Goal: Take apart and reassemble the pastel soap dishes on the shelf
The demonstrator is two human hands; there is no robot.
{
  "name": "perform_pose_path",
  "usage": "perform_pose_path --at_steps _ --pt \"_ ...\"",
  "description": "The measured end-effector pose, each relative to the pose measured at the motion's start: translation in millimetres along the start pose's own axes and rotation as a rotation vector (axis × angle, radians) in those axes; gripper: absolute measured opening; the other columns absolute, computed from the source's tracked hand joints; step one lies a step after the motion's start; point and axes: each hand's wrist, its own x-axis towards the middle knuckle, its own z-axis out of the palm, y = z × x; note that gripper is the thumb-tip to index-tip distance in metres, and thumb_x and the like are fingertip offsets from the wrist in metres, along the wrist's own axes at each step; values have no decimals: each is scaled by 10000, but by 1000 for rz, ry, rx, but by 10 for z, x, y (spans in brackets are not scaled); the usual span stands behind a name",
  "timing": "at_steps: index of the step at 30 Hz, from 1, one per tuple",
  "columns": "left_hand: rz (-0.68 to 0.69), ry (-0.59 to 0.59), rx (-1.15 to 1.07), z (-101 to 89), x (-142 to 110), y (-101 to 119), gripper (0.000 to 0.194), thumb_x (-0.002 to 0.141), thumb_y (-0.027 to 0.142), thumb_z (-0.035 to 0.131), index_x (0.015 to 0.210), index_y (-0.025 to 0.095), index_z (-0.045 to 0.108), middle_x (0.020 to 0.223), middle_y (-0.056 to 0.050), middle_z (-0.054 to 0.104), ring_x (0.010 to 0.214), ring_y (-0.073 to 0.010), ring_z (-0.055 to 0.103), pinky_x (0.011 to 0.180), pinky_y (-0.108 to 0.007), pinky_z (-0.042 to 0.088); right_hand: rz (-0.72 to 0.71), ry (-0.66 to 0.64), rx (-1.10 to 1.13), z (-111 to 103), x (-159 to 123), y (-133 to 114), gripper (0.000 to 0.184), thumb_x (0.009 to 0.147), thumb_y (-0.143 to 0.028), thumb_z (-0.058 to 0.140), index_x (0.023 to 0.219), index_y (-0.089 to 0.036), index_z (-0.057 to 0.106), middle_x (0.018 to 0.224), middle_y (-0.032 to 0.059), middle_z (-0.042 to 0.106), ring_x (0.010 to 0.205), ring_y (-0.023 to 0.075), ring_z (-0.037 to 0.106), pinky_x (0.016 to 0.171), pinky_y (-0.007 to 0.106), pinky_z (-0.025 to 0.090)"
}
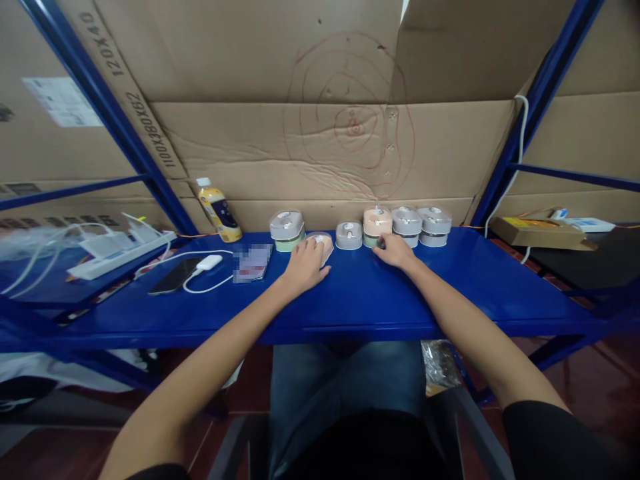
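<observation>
My left hand [305,264] lies on top of a small pale pink round case [323,243] on the blue shelf [360,300], fingers curved over it. My right hand [394,251] reaches to the foot of a stack with a peach case [377,220] on a green one, fingertips touching its base. A single grey case [349,235] stands between my hands. A grey-on-green stack [287,229] is left of my left hand. Two grey stacks [407,225] [434,225] stand right of the peach one.
A yellow bottle [219,213] leans at the back left. A black phone [175,275] with a white charger cable [209,263], a blurred card [251,262] and a white power strip [120,256] lie on the left. A flat cardboard box [540,233] sits on the right shelf. Cardboard lines the back.
</observation>
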Motion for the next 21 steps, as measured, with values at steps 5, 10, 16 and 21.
perform_pose_path --at_steps 5,10,16,21 --pt "189 90 -315 -117 -340 103 374 931 334 701 1233 182 541 1355 -182 576 1320 -380 553 1128 -549 469 -283 24 203 -111 -164 -200 390 869 -483 775 1117 -184 746 1139 138 764 1075 300 721 975 450 567" --pt "307 94 -633 -108 -308 72 655 860 514 809 1359 222 502 1478 -167 524 1438 -355 494 1215 -522 431 -628 -176 307 -52 -313 -413 1162 599 -657 941 1582 -226 495 1657 178 449 1528 400 435 1242 564 392" --pt "105 -84 -878 37 -184 21 1048 731 585 889 1548 188 366 1488 -193 569 1365 -377 589 1158 -543 487 -580 -250 346 -45 -348 -467 964 713 -692 862 1502 -212 583 1479 171 641 1341 404 624 1147 591 492" --pt "142 -8 -805 79 -238 -1 972 797 537 845 1593 204 397 1442 -167 572 1351 -360 576 1176 -548 462 -475 -112 539 -282 -252 -213 703 874 -649 731 1420 -220 620 1360 125 708 1219 354 678 1077 548 537"
